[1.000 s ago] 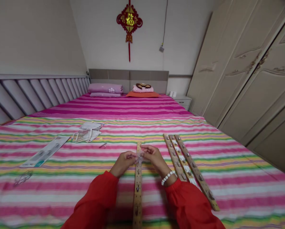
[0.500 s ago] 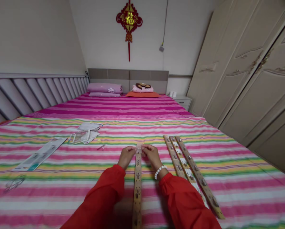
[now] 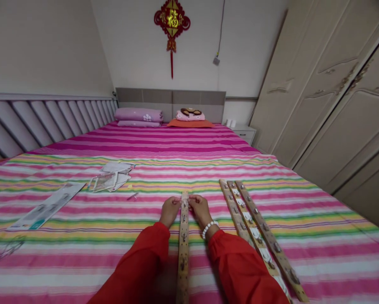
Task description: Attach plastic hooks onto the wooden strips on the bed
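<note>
My left hand (image 3: 170, 212) and right hand (image 3: 201, 211) meet at the far end of one hook-studded wooden strip (image 3: 183, 249), fingertips pinched closed on a small pale piece (image 3: 184, 197) between them. The strip runs from my fingertips down to six o'clock. Whether the piece lies flat against the wood, I cannot tell.

To do this well, I judge, I should keep both thumbs level, square the piece to the strip's edges, and bear down evenly from its middle outward, so neither side lifts or skews.

Counting round my hands: one strip beneath them, with at least three metal hooks showing clearly; three more wooden strips (image 3: 263, 226) side by side at four o'clock, the middle one bearing at least six white patches; one loose metal hook (image 3: 133, 196) at nine, one long flat packet (image 3: 48, 207) farther out at nine, and at ten a pile of packets (image 3: 111, 178), too overlapped to count. My right wrist wears one white bead bracelet (image 3: 208, 229).
</note>
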### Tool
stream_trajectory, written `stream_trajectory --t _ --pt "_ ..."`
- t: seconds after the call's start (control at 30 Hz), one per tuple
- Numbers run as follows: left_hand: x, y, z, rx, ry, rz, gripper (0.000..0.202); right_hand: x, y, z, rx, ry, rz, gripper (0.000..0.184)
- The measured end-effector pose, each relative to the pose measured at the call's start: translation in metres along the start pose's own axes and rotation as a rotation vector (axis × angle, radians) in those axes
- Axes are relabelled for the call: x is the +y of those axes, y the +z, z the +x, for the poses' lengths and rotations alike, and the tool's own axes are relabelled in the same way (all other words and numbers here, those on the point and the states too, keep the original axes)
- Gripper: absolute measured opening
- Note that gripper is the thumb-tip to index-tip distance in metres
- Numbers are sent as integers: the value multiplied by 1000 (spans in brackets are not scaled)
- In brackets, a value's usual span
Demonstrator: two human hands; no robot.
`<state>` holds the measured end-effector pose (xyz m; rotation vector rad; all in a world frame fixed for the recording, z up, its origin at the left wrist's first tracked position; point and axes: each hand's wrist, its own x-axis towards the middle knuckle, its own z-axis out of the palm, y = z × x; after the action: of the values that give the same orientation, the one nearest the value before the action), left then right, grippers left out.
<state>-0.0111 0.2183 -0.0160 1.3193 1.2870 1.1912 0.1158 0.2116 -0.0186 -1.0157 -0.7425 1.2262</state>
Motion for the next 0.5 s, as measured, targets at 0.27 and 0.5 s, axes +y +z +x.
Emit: stream_trajectory --t 0.27,0.5 --pt "-7 2 4 24 4 4 20 6 -2 3 8 7 -14 16" --pt "-13 4 4 47 -17 -5 15 10 -2 4 16 14 -38 15"
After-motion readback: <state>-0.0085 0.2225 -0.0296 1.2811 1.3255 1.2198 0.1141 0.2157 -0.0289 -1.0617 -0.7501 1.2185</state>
